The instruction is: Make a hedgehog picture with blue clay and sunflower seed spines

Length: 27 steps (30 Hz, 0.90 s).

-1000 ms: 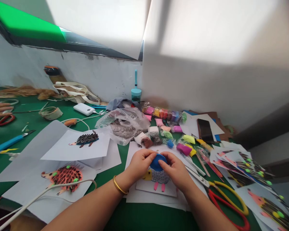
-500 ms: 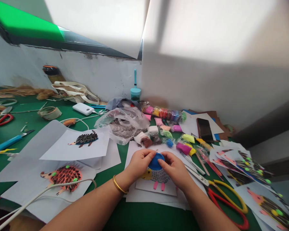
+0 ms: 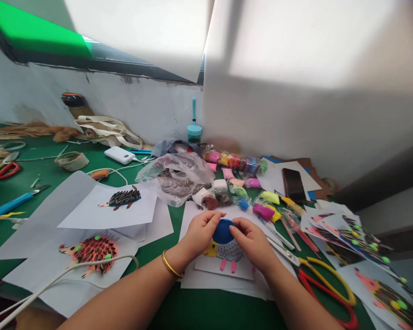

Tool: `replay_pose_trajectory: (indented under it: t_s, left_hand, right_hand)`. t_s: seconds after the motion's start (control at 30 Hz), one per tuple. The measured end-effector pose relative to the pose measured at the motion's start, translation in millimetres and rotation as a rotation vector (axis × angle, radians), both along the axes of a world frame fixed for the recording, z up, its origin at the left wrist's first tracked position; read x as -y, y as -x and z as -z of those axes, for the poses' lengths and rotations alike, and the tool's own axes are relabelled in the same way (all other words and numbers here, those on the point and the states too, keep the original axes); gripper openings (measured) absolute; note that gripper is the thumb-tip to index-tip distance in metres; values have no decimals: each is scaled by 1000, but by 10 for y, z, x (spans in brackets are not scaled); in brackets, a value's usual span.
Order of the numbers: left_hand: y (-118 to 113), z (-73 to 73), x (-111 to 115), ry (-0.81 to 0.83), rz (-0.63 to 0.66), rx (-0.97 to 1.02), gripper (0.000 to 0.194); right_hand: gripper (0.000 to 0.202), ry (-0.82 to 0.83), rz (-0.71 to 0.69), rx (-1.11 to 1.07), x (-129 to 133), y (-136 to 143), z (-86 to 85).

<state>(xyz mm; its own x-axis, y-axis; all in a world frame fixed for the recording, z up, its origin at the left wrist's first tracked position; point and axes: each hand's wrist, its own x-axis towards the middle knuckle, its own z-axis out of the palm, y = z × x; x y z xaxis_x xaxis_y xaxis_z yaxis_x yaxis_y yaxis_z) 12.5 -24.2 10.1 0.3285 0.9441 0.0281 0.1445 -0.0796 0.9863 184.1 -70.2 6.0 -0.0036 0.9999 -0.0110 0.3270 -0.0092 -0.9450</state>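
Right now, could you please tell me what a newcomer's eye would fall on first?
Probably the bright blue disc, held between the left hand and right hand at center. Next might come the big scissors with red and yellow handles, lower right, then the reddish hedgehog, lower left.

Blue disc (image 3: 223, 232), centre: rim partly covered by left hand (image 3: 200, 233) and right hand (image 3: 250, 240). Yellow-headed picture (image 3: 229, 252), just below: top hidden behind disc and hands. Blue-handled knife (image 3: 12, 205), left: handle end cut by frame edge. Hedgehog sheets (image 3: 351, 234), far right: partly overlapped, outer details blurred.
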Motion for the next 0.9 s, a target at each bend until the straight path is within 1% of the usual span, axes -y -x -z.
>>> replay_pose_trajectory:
  t_s: [0.1, 0.17, 0.27, 0.33, 0.4, 0.47, 0.53, 0.57, 0.6, 0.73, 0.83, 0.9]
  left_hand:
    - [-6, 36, -2, 64, 37, 61, 35]
    - [-13, 63, -4, 121, 62, 77, 33]
    - [-20, 77, -6, 167, 45, 97, 25]
    - [-21, 68, -4, 172, 37, 121, 25]
    - [-16, 52, -1, 151, 37, 125, 30]
    - [-8, 38, -1, 85, 28, 83, 34]
    - [1, 32, -7, -5, 19, 22, 30]
    - [5, 34, -12, -24, 21, 0, 27]
    - [7, 37, -18, -16, 31, -10, 25]
    - [7, 52, -26, 103, 69, 12, 28]
    - [4, 43, -18, 42, 49, 21, 33]
    - [4, 36, -15, 7, 53, 0, 31]
  right_hand:
    - [31, 0, 16, -78, -6, -17, 32]
    - [33, -6, 17, -118, -8, -16, 53]
    - [35, -3, -3, -137, -8, 2, 63]
    - [37, 15, -18, -126, -6, 19, 56]
    - [35, 30, -24, -110, -5, 30, 44]
    - [31, 32, -30, -99, -2, 32, 37]
    - [27, 33, -41, -80, 2, 28, 35]
    - [26, 34, -44, -69, 5, 25, 36]
    - [25, 34, -45, -58, 8, 22, 35]
    - [24, 19, -25, -32, 17, 16, 19]
    - [25, 28, -17, -24, 19, 15, -1]
    - [24, 33, -19, -9, 19, 18, -9]
